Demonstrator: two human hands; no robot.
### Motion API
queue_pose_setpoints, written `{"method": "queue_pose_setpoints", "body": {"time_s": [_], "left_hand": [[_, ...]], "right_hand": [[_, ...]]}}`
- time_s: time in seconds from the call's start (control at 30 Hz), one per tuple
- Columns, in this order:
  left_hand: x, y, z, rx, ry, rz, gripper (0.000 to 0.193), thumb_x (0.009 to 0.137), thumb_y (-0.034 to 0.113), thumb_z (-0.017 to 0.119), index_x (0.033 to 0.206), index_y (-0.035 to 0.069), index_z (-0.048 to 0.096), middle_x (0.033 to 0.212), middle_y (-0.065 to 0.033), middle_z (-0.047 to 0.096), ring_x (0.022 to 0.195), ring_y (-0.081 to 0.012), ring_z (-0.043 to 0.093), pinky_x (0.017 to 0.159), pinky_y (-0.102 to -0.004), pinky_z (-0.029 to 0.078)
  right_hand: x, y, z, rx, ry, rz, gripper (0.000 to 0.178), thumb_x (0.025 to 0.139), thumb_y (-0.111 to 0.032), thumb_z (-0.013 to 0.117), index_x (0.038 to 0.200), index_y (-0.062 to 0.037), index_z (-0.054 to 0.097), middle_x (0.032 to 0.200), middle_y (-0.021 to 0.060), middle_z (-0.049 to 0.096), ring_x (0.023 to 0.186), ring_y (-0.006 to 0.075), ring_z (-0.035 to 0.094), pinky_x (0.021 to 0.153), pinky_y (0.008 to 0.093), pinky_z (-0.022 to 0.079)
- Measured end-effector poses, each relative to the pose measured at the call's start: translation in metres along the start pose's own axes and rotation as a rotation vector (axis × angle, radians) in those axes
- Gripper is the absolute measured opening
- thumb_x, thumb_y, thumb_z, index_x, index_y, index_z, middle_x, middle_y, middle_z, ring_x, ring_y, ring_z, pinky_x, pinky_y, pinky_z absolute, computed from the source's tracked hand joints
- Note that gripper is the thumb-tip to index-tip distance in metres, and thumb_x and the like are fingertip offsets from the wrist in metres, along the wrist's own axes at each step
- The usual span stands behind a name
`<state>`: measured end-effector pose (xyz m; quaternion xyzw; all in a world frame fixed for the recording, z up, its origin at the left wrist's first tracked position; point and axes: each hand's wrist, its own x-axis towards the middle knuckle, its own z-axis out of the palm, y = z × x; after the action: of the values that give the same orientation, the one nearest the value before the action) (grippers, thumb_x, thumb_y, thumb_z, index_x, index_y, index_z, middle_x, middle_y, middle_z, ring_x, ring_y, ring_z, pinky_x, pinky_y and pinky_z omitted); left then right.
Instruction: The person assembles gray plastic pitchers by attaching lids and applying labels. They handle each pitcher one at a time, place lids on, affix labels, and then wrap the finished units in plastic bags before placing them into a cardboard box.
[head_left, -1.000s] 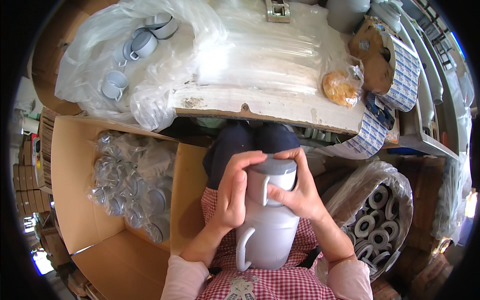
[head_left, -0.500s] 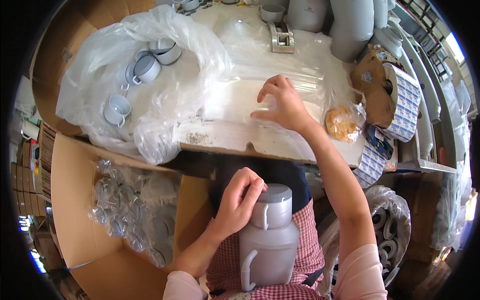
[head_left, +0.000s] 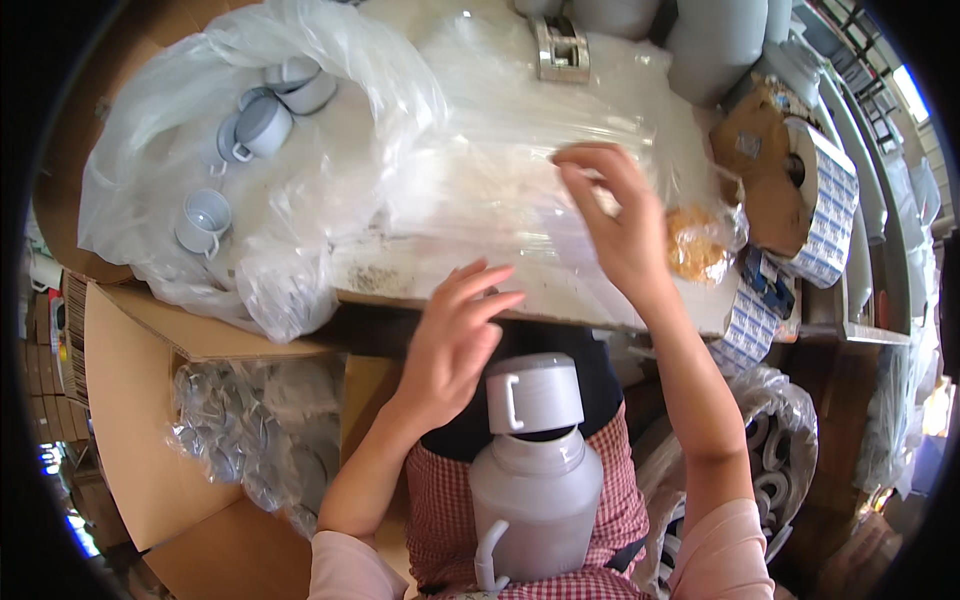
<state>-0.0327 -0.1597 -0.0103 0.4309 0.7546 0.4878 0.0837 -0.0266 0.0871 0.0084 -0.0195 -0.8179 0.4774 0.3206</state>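
A grey jug (head_left: 535,500) with a side handle stands upright in my lap. Its grey cup-shaped lid (head_left: 535,395) sits tilted on the neck, with a dark gap under its rim. My left hand (head_left: 450,340) is just above and left of the lid, fingers spread, not touching it. Over the table my right hand (head_left: 625,220) has thumb and forefinger drawn together above clear plastic film (head_left: 500,190); whether the film is between them is too blurred to tell.
Several grey cups (head_left: 265,125) lie in a big plastic bag (head_left: 390,120) at the left. A metal tape dispenser (head_left: 562,50), a bag of orange food (head_left: 695,245) and a label roll (head_left: 825,200) are on the table. An open carton (head_left: 130,400) holds wrapped parts below left.
My left hand has left the lid and opened. The lid now sits tipped on the jug. My right hand has moved right, its fingers closing. The view has shifted slightly.
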Motion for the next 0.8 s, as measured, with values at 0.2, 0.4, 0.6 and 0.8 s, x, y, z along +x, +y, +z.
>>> {"method": "queue_pose_setpoints", "body": {"time_s": [0.2, 0.4, 0.6, 0.8], "left_hand": [[-0.070, 0.042, 0.027, -0.418, 0.054, -0.285, 0.049, 0.113, 0.032, 0.045, 0.144, -0.004, 0.053, 0.141, -0.0172, 0.057, 0.130, -0.0249, 0.056, 0.112, -0.0372, 0.042], [-0.076, 0.064, 0.047, -0.559, 0.153, -0.165, 0.053, 0.114, 0.033, 0.036, 0.149, -0.006, 0.049, 0.150, -0.0216, 0.052, 0.138, -0.0306, 0.051, 0.118, -0.0413, 0.037], [-0.083, 0.075, 0.048, -0.498, 0.208, -0.123, 0.060, 0.116, 0.038, 0.028, 0.150, -0.007, 0.047, 0.150, -0.0234, 0.053, 0.141, -0.0327, 0.050, 0.119, -0.0422, 0.037], [-0.086, 0.074, 0.047, -0.488, 0.206, -0.148, 0.057, 0.115, 0.036, 0.028, 0.145, -0.006, 0.053, 0.145, -0.0225, 0.057, 0.136, -0.0332, 0.054, 0.118, -0.0426, 0.038]], "right_hand": [[-0.127, -0.081, -0.062, 0.052, -0.651, 0.482, 0.070, 0.096, -0.051, 0.075, 0.139, -0.0009, 0.054, 0.116, 0.0212, 0.069, 0.096, 0.0279, 0.071, 0.081, 0.0398, 0.058], [-0.172, -0.092, -0.040, 0.644, -0.430, 0.731, 0.068, 0.099, -0.039, 0.076, 0.145, -0.0053, 0.037, 0.131, 0.0140, 0.055, 0.122, 0.0205, 0.054, 0.107, 0.0359, 0.044], [-0.185, -0.095, -0.037, 0.678, -0.390, 0.759, 0.065, 0.100, -0.035, 0.075, 0.144, -0.0058, 0.038, 0.129, 0.0131, 0.055, 0.122, 0.0202, 0.052, 0.108, 0.0358, 0.042], [-0.190, -0.089, -0.036, 0.629, -0.384, 0.698, 0.064, 0.096, -0.035, 0.080, 0.140, -0.0038, 0.044, 0.128, 0.0114, 0.056, 0.121, 0.0190, 0.053, 0.108, 0.0350, 0.042]]}}
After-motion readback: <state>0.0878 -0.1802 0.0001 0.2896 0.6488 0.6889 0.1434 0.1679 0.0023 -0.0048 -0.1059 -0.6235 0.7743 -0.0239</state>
